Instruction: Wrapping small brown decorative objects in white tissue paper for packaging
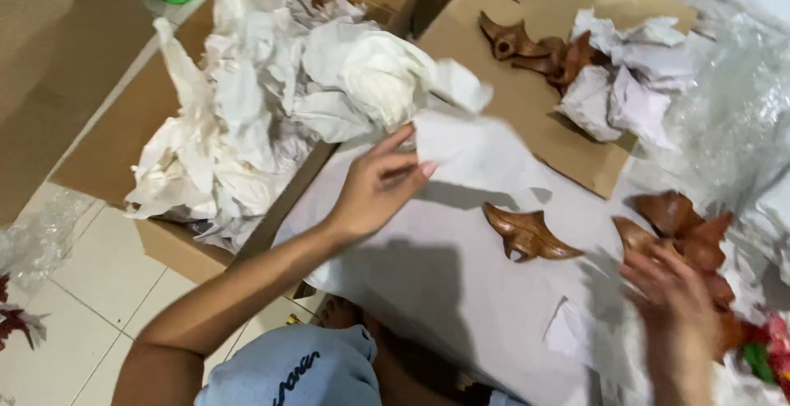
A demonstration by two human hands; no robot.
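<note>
The right hand [679, 307] is reaching, blurred, fingers spread wide, over a pile of brown wooden carvings [687, 237]; whether it is touching them I cannot tell. The left hand [380, 184] is pinching the edge of a white paper sheet [461, 258] spread flat, one carving [527, 233] lying on it. Beyond, a cardboard box [169, 245] is holding crumpled paper [280, 85], beside a second box [527, 85].
</note>
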